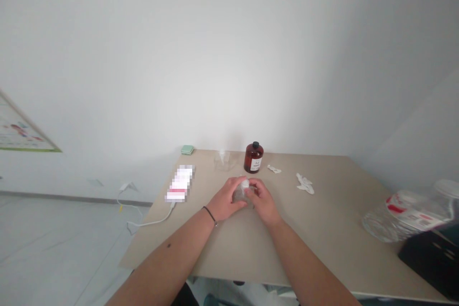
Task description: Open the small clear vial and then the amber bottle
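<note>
Two bare hands meet over the middle of a beige surface [229, 248]; between them, near the centre of the view, is a small clear container [237, 195] with a white top [245, 184]; the left hand [227, 201] curves around its left side, the grip closed with thumb in front and fingers near the top; the right hand [263, 201] closes on it from the other side, though the view is too small and soft to tell whether its fingertips pinch the white top or only the container beside it; just behind stands an upright brown bottle [254, 158] with a black cap; to its left is another clear container [222, 163], and to its right lies crumpled white material [305, 184]; for steady handling, the left grip would best stay firm and low on the container, squeezing lightly in case its wall gives; the right fingertips would do well to work evenly around the top, with the container upright and clear of the brown bottle.
</note>
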The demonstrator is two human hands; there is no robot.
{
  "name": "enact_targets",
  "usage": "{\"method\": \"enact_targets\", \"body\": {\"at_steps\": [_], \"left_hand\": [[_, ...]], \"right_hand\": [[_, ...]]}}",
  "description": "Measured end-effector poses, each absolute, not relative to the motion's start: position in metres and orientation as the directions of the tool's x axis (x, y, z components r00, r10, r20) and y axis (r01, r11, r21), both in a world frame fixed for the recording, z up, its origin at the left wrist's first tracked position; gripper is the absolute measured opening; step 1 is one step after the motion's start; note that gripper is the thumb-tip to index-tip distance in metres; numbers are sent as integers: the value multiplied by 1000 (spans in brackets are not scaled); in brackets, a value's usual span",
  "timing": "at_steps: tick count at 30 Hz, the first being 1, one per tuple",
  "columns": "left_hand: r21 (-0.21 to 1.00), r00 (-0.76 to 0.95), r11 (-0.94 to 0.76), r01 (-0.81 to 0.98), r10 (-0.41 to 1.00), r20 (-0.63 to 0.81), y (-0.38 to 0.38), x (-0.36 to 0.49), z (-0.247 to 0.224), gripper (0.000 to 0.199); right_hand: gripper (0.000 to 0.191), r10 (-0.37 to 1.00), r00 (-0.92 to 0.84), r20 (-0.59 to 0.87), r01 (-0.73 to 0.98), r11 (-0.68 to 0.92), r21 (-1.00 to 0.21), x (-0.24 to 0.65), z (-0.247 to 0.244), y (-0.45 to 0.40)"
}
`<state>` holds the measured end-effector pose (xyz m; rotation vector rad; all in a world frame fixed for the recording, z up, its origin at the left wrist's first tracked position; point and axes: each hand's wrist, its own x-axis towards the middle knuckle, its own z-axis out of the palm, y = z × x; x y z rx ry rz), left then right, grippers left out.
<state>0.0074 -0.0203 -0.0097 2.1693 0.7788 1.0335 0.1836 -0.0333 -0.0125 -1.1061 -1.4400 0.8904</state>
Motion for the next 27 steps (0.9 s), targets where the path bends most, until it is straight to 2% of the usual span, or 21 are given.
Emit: {"method": "enact_targets", "body": {"at_steps": [5, 12, 19, 24, 27], "left_hand": [[726, 517, -646, 235, 716, 470, -20, 8, -11, 77], [733, 523, -636, 242, 722, 453, -20, 7, -9, 79], [723, 531, -648, 239, 710, 462, -19, 6, -8, 80], [720, 528, -655, 231, 706, 472, -19, 7, -10, 81], [725, 524, -647, 235, 713, 466, -19, 7, -12, 80]], "right_hand": [[32, 928, -27, 371, 163, 371, -914, 186, -14, -32], [32, 959, -8, 285, 177, 282, -943, 182, -15, -34], [31, 932, -16, 363, 181, 359, -916, 185, -12, -31], [34, 956, -2, 295, 174, 290, -941, 183, -14, -33], [31, 952, -6, 307, 191, 302, -934, 184, -13, -34]]}}
